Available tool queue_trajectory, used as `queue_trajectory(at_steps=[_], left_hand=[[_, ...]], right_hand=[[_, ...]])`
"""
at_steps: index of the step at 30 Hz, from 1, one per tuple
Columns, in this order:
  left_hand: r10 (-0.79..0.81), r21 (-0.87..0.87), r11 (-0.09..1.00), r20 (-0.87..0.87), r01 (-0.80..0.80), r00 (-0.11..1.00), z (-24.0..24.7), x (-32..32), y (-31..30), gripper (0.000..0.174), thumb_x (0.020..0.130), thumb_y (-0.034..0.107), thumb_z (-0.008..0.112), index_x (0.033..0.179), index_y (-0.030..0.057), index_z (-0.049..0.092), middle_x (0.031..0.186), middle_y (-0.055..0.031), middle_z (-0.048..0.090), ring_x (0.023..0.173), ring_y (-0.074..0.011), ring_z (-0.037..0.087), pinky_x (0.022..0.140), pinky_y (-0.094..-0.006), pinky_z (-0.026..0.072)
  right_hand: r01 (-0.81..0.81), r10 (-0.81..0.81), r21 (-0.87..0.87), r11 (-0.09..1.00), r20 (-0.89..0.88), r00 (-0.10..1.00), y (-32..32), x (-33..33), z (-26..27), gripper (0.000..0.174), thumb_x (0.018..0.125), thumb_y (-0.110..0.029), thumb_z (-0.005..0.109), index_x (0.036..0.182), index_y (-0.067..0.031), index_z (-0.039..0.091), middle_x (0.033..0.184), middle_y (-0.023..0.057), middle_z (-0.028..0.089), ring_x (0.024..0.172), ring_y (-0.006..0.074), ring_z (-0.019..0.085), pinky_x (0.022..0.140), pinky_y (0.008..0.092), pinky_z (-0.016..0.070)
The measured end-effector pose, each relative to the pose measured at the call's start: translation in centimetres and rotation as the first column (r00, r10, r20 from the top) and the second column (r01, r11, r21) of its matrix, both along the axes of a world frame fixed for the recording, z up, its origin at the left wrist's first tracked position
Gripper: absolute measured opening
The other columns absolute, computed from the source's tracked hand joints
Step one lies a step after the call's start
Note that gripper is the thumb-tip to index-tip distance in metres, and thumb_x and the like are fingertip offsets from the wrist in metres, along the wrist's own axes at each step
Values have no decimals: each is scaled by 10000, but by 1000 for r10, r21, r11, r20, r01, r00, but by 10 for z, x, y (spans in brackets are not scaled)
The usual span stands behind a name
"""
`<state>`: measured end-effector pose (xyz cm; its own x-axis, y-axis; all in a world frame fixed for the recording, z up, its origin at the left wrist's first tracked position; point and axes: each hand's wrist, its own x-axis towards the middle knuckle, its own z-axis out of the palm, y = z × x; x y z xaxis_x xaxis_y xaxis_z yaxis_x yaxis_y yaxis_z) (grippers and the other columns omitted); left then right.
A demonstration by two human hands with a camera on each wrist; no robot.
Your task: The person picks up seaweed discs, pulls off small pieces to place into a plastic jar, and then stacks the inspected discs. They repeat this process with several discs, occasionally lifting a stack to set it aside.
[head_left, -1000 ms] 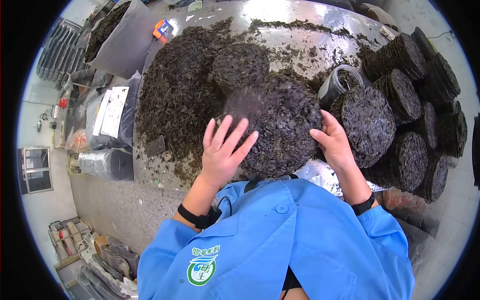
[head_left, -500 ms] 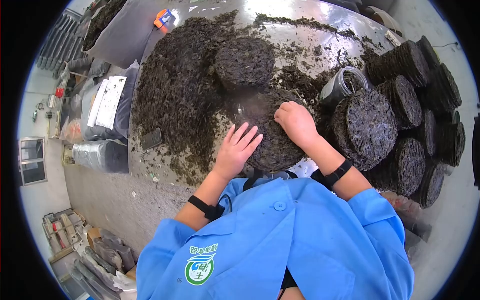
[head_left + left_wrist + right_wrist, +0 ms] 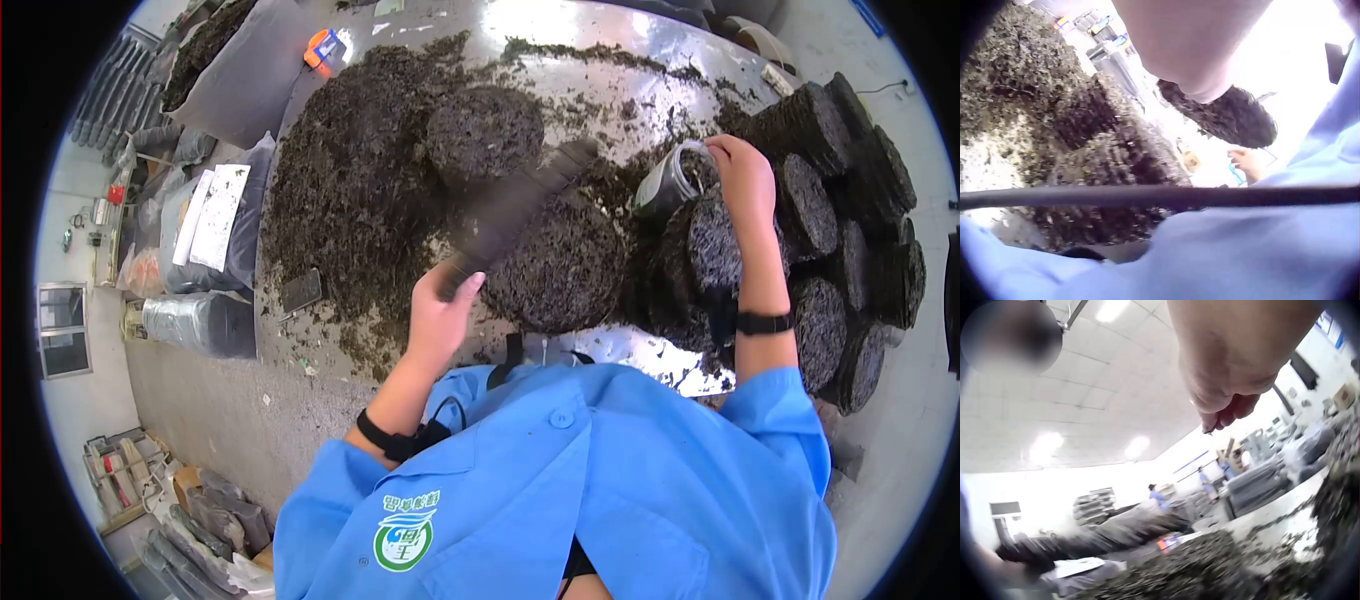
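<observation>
My left hand (image 3: 440, 312) grips the near edge of a round dark dried seaweed cake (image 3: 525, 205), thumb on one side. The cake is tilted up almost edge-on and blurred. Below it a thicker round seaweed cake (image 3: 560, 270) lies flat on the table. To the right, my right hand (image 3: 746, 185) is up by the mouth of a clear jar (image 3: 662, 182) that leans among the stacks. In the right wrist view its fingers are curled together, with a small dark flake (image 3: 1208, 432) pinched at the tips.
Loose seaweed (image 3: 350, 190) is heaped over the left of the metal table (image 3: 600, 20), another round cake (image 3: 485, 130) beside it. Stacked seaweed discs (image 3: 810, 200) crowd the right side. A dark phone-like slab (image 3: 300, 290) and an orange tape dispenser (image 3: 322, 48) lie at the left.
A cake tipped up between both hands was lying flat half a second ago. Now my left hand has lifted a cake edge-on, and my right hand has moved right to the jar.
</observation>
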<state>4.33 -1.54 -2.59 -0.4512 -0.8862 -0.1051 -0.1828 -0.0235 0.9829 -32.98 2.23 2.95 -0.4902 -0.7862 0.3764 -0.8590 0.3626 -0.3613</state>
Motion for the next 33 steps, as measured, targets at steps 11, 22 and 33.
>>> queue_trajectory(at_steps=[11, 22, 33], left_hand=[[241, 638, 732, -571, 239, 785, 8, -28, 16, 408, 907, 119, 568, 1283, 38, 429, 1256, -115, 526, 1152, -257, 520, 976, -457, 434], [-298, -473, 546, 662, 692, 688, 0, -50, 21, 865, 671, 375, 755, 1355, 23, 360, 1439, -164, 312, 1329, -318, 300, 1090, -443, 266], [-293, -426, 403, 778, 810, 556, -37, -33, 6, 786, 697, 384, 725, 1328, 41, 405, 1419, -145, 357, 1319, -305, 326, 1078, -435, 294]], right_hand=[[-87, 366, -376, 923, 924, -113, 43, 112, -29, 391, 850, -68, 621, 1206, 33, 496, 1117, 75, 601, 994, 131, 558, 890, 281, 435], [268, 127, -281, 921, 870, 477, 142, -1, 10, 496, 861, -121, 582, 1285, 82, 422, 1216, 133, 542, 1087, 189, 518, 975, 305, 369], [-235, 223, -111, 966, 820, 528, 105, 96, -32, 460, 828, -42, 593, 1265, 32, 469, 1225, 174, 563, 1108, 231, 571, 936, 329, 448]])
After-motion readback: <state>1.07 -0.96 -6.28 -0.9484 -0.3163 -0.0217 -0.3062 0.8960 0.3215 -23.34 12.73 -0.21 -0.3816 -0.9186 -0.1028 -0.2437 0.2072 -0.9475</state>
